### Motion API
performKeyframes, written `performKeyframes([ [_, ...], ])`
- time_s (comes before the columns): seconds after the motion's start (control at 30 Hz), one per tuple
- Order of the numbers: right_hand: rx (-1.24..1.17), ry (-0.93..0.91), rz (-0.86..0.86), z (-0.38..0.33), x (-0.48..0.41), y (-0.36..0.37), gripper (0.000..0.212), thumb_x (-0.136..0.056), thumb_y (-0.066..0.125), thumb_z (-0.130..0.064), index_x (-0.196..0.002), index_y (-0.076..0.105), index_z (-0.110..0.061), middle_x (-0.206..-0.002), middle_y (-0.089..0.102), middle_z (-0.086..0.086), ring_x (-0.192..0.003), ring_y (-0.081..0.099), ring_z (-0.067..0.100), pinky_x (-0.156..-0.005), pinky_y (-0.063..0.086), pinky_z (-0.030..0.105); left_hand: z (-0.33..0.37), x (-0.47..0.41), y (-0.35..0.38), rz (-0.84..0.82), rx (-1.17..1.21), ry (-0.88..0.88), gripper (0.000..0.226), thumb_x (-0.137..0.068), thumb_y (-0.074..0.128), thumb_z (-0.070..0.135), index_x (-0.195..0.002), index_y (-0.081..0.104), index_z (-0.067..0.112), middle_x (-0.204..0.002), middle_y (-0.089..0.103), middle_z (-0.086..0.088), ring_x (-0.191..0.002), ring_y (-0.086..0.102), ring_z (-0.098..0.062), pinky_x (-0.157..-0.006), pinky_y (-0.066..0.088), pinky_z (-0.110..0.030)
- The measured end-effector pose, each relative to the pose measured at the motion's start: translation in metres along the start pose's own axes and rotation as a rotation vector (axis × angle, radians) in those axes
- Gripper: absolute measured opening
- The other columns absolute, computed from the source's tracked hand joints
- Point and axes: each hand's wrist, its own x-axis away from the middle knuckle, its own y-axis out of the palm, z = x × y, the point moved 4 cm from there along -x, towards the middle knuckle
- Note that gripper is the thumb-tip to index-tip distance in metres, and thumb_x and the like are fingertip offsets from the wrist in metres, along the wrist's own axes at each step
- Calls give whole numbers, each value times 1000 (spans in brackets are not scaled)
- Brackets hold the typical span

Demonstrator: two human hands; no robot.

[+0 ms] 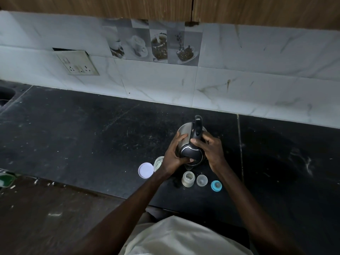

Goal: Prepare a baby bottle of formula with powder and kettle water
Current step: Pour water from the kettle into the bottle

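Head view: kettle in hand, pour seemingly still ahead.
Your left hand point(173, 157) grips the kettle point(192, 152) body and your right hand point(211, 151) grips its handle; the bottle point(188, 179) stands open just before it, with the powder tub point(158, 162) unlidded nearby.

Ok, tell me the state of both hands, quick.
Left hand: wrapped round the kettle body, holding it.
Right hand: gripping the kettle's handle.

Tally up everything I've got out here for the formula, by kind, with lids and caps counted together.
kettle: 1
baby bottle: 1
powder tub: 1
lids and caps: 3 (white lid, clear cap, blue teat ring)
Total: 6
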Motion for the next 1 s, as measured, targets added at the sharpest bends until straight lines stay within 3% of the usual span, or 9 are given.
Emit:
performKeyframes([
  [0.1,15,-31,-2,0,2,-1,25,-84,84,-6,-108,79,-8,-111,78,6,-104,76,27,-91,61,41,1,1,1,2,-34,20,99,-64,96,12,-152,52,27,-170,29,9,-156,24,4,-128,33,-46],
  [0.23,56,-89,-39,-8,5,3,25,-81,85,-4,-100,80,-19,-108,78,2,-103,75,19,-89,60,33,0,3,0,23,-64,42,99,-61,96,22,-149,52,34,-168,30,15,-156,28,-1,-126,35,-50],
  [0.7,92,-118,-57,-11,15,0,29,-81,86,-5,-109,79,-12,-115,77,-3,-109,72,10,-89,56,21,-8,10,2,16,-107,61,101,-63,96,19,-151,49,34,-172,27,10,-159,23,-5,-126,33,-54],
  [0.87,71,-121,-52,-13,18,0,31,-79,86,-1,-104,79,-18,-111,77,-9,-108,72,6,-89,55,19,-11,12,4,3,-85,39,102,-65,98,8,-152,49,29,-169,27,17,-158,24,-4,-126,34,-53],
  [1.0,57,-110,-60,-13,21,-1,31,-80,86,-1,-105,78,-18,-112,77,-11,-108,72,8,-87,57,21,-11,12,5,-6,-80,41,102,-64,98,12,-152,49,32,-166,27,29,-159,24,-6,-125,35,-54],
])
